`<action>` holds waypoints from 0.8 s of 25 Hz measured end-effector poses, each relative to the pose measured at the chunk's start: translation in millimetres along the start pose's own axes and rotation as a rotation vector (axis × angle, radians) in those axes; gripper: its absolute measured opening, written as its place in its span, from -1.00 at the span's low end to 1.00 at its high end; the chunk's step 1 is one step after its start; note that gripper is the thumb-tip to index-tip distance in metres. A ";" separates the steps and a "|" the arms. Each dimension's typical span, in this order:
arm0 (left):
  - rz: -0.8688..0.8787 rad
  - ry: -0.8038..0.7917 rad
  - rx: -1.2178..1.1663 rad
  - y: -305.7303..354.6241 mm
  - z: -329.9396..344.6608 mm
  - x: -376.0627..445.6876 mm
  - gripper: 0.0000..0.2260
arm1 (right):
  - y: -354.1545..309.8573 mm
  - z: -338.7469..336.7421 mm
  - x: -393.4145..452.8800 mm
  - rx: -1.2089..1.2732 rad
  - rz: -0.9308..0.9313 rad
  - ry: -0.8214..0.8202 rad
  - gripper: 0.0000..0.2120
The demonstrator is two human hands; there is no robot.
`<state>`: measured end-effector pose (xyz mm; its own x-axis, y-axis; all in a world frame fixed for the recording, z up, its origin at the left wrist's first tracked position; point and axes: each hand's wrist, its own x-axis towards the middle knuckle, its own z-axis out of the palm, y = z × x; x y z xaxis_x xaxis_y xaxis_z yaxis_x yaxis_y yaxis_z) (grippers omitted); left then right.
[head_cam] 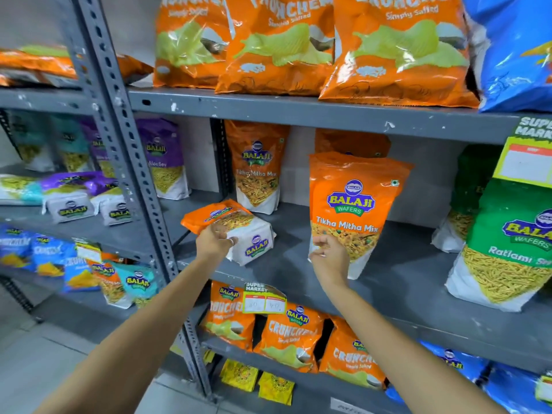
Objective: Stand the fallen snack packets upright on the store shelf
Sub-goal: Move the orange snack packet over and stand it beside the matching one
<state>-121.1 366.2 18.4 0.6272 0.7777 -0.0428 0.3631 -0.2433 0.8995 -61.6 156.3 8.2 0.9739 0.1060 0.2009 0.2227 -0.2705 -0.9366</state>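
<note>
An orange and white Tikha Mitha Mix packet (239,228) lies on its side on the grey middle shelf (397,270). My left hand (215,241) grips its near edge. A second orange Tikha Mitha Mix packet (355,204) stands upright to the right. My right hand (328,258) holds its lower left corner. A third orange packet (257,165) stands upright at the back of the shelf. Another orange packet (352,141) is partly hidden behind the front one.
Green Ratlami Sev packets (507,243) stand at the right. Large orange Crunchex bags (298,46) fill the shelf above, smaller ones (286,336) the shelf below. A perforated grey upright (125,144) divides off the left rack, where several purple packets (74,195) lie flat.
</note>
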 end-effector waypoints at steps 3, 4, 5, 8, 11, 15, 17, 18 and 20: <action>-0.099 -0.015 0.016 -10.5 -13.4 28.2 -0.60 | -9.4 31.9 14.3 -0.022 -0.001 -0.051 -0.77; -0.120 -0.035 0.023 -14.4 -16.3 38.4 -0.62 | -11.9 43.5 21.0 -0.025 0.008 -0.053 -0.77; -0.138 -0.066 0.028 -17.7 -17.9 49.3 -0.65 | -13.6 55.8 28.6 -0.027 0.015 -0.050 -0.77; -0.285 -0.170 -0.076 -22.0 -17.6 73.6 -0.58 | -16.8 90.0 52.0 -0.069 0.034 -0.045 -0.79; -0.478 -0.350 -0.137 -21.8 -21.1 90.4 -0.48 | -21.8 122.0 73.9 -0.116 0.089 -0.059 -0.74; -0.689 -0.588 -0.367 -24.3 -18.9 105.9 -0.40 | -14.7 149.1 93.3 -0.163 0.266 -0.169 -0.71; -0.692 -0.630 -0.353 -27.0 -12.9 118.3 -0.29 | -6.8 158.4 98.6 -0.169 0.376 -0.248 -0.66; -0.693 -0.648 -0.329 -28.1 -9.6 122.7 -0.27 | -5.7 160.8 99.4 -0.149 0.439 -0.277 -0.60; -0.707 -0.686 -0.310 -29.9 -4.9 129.4 -0.26 | -5.0 162.1 101.6 -0.092 0.543 -0.303 -0.44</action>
<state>-54.2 476.9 -11.9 0.6326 0.1635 -0.7570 0.6690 0.3770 0.6405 28.9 323.5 -13.3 0.8961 0.1936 -0.3995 -0.2840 -0.4418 -0.8510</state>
